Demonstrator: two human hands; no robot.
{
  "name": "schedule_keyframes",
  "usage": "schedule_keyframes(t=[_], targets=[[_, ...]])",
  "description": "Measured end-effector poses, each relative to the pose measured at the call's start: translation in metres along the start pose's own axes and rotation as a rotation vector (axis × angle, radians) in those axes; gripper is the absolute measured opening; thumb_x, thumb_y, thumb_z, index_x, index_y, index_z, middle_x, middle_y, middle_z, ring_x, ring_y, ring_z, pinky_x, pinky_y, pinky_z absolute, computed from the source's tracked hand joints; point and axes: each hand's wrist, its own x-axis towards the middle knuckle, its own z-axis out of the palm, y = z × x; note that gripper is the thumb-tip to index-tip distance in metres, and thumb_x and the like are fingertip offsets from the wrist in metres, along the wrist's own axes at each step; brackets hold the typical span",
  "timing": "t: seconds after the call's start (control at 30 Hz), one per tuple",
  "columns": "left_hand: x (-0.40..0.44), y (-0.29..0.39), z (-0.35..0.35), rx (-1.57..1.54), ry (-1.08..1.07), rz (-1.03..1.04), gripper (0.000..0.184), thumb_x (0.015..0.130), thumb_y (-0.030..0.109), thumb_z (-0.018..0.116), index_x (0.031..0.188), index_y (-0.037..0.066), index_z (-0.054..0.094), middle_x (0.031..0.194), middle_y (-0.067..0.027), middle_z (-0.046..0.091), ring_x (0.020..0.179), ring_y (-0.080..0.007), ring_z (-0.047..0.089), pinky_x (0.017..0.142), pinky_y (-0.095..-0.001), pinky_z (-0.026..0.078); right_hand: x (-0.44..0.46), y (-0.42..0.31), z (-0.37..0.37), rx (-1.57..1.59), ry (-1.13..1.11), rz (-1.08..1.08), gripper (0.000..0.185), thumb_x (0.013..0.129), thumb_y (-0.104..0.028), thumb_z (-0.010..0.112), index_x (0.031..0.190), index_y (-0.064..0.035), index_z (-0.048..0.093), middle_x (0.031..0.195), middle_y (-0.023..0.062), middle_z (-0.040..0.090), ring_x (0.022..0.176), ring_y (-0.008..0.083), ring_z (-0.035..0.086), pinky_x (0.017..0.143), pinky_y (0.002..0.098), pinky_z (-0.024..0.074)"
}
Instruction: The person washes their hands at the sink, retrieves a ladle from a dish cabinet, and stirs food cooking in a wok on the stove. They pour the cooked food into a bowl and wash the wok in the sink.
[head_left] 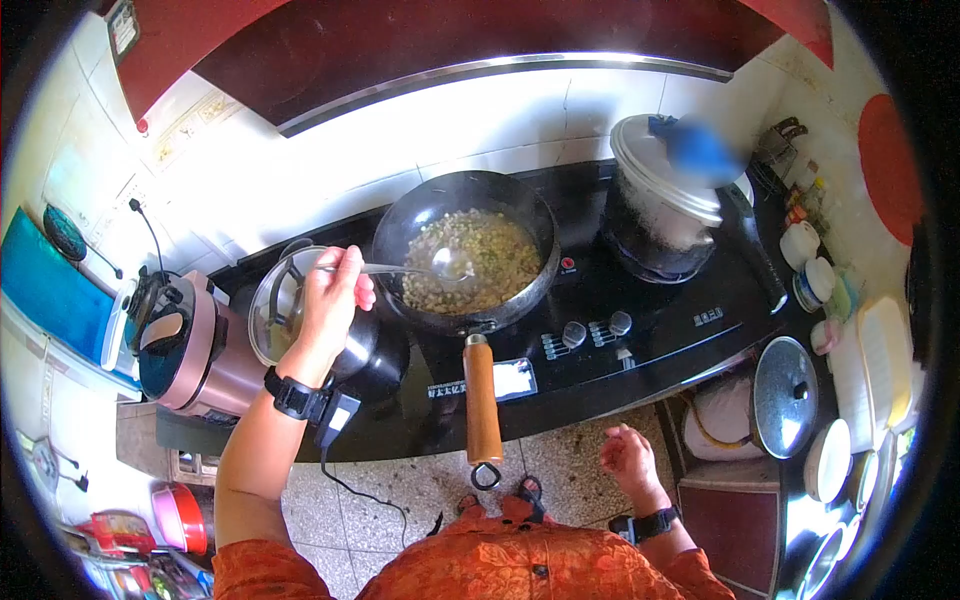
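My left hand (335, 295) is wrapped round the handle of a metal ladle (450, 265), above a glass-lidded pot (275, 310). The ladle's bowl rests among chopped greenish food (485, 245) in a black wok (400, 215). The wok sits on the black stove (585, 290), its wooden handle (481, 400) pointing toward me. My right hand (630, 457) hangs in front of the stove at the right, away from the wok, its fingers curled; whether anything is in them is too small to tell.
A large lidded pot (660, 200) stands on the right burner. At the left is a pink cooker (215, 345). Bowls, jars and a dark glass lid (785, 397) line the right side. The range hood (480, 50) hangs above the wok. A cable runs down from my left wrist.
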Motion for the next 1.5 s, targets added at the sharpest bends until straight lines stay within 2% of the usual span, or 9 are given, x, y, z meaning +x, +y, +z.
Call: schedule_keyframes(t=[0.13, 0.33, 0.47, 0.63, 0.83, 1.1, 1.27, 1.47, 1.5], targets=[[-0.008, 0.003, -0.003, -0.090, -0.008, 0.039, 0.020, 0.089, 0.026, 0.047, 0.082, 0.008, 0.047, 0.059, -0.0016, 0.050, 0.048, -0.0096, 0.048, 0.043, -0.0230, 0.041, -0.002, -0.003, -0.007, -0.001, -0.042, 0.001, 0.030, 0.086, -0.031, 0.046, 0.094, -0.0032, 0.054, 0.069, 0.0072, 0.058, 0.056, 0.0163, 0.054, 0.050, 0.0278, 0.0442], [-0.023, 0.000, 0.010, -0.322, -0.032, -0.218, 0.023, 0.088, 0.030, 0.049, 0.078, 0.010, 0.046, 0.060, -0.0008, 0.049, 0.052, -0.0114, 0.048, 0.049, -0.0263, 0.039, 0.000, 0.002, -0.014, -0.018, -0.026, 0.001, 0.028, 0.086, -0.030, 0.046, 0.093, -0.0043, 0.054, 0.069, 0.0067, 0.058, 0.055, 0.0157, 0.054, 0.050, 0.0275, 0.0436], [-0.017, -0.007, 0.011, -0.354, -0.044, -0.236, 0.022, 0.088, 0.029, 0.049, 0.079, 0.010, 0.046, 0.059, -0.0011, 0.049, 0.050, -0.0111, 0.047, 0.046, -0.0259, 0.039, -0.002, 0.009, -0.016, -0.078, -0.048, 0.028, 0.027, 0.085, -0.030, 0.046, 0.092, -0.0047, 0.054, 0.069, 0.0063, 0.058, 0.056, 0.0158, 0.054, 0.049, 0.0272, 0.0429], [-0.017, -0.003, 0.026, -0.109, -0.060, -0.050, 0.019, 0.089, 0.025, 0.047, 0.080, 0.009, 0.044, 0.057, -0.0016, 0.048, 0.047, -0.0108, 0.046, 0.042, -0.0250, 0.039, -0.004, 0.007, -0.015, -0.101, -0.046, 0.040, 0.027, 0.085, -0.029, 0.046, 0.091, -0.0049, 0.054, 0.070, 0.0063, 0.057, 0.056, 0.0158, 0.054, 0.049, 0.0274, 0.0424], [-0.015, 0.002, 0.019, -0.155, -0.083, -0.004, 0.019, 0.089, 0.024, 0.047, 0.079, 0.008, 0.045, 0.057, -0.0019, 0.048, 0.047, -0.0110, 0.047, 0.042, -0.0249, 0.039, -0.004, 0.008, -0.018, -0.066, -0.047, 0.026, 0.025, 0.085, -0.028, 0.046, 0.091, -0.0050, 0.054, 0.069, 0.0067, 0.057, 0.055, 0.0154, 0.052, 0.049, 0.0276, 0.0426], [-0.019, 0.025, 0.008, -0.272, 0.034, 0.003, 0.020, 0.088, 0.025, 0.049, 0.078, 0.008, 0.046, 0.056, -0.0014, 0.048, 0.045, -0.0104, 0.047, 0.042, -0.0241, 0.039, -0.009, 0.011, -0.018, -0.085, -0.057, 0.051, 0.024, 0.084, -0.027, 0.047, 0.090, -0.0046, 0.054, 0.068, 0.0084, 0.057, 0.054, 0.0182, 0.055, 0.049, 0.0292, 0.0432], [-0.022, 0.034, 0.008, -0.173, 0.043, 0.107, 0.018, 0.089, 0.021, 0.048, 0.078, 0.008, 0.046, 0.055, -0.0007, 0.047, 0.044, -0.0085, 0.045, 0.040, -0.0220, 0.038, -0.014, 0.016, -0.027, -0.079, -0.049, -0.020, 0.024, 0.084, -0.026, 0.046, 0.088, -0.0037, 0.054, 0.067, 0.0088, 0.057, 0.053, 0.0170, 0.053, 0.048, 0.0284, 0.0424], [-0.018, 0.050, 0.002, -0.131, -0.048, 0.152, 0.015, 0.086, 0.027, 0.052, 0.085, 0.014, 0.047, 0.058, 0.0048, 0.042, 0.049, -0.0046, 0.042, 0.041, -0.0200, 0.037, -0.051, 0.028, -0.051, -0.040, 0.149, -0.123, 0.019, 0.083, -0.024, 0.050, 0.083, -0.0057, 0.054, 0.065, 0.0067, 0.055, 0.051, 0.0152, 0.052, 0.045, 0.0263, 0.0424], [-0.020, 0.058, 0.008, -0.163, 0.024, 0.149, 0.016, 0.087, 0.025, 0.051, 0.088, 0.010, 0.047, 0.055, 0.0052, 0.039, 0.046, -0.0043, 0.039, 0.040, -0.0185, 0.034, -0.063, 0.032, -0.058, -0.039, 0.205, -0.140, 0.022, 0.085, -0.026, 0.049, 0.080, -0.0048, 0.052, 0.063, 0.0048, 0.052, 0.050, 0.0133, 0.048, 0.045, 0.0260, 0.0397]])
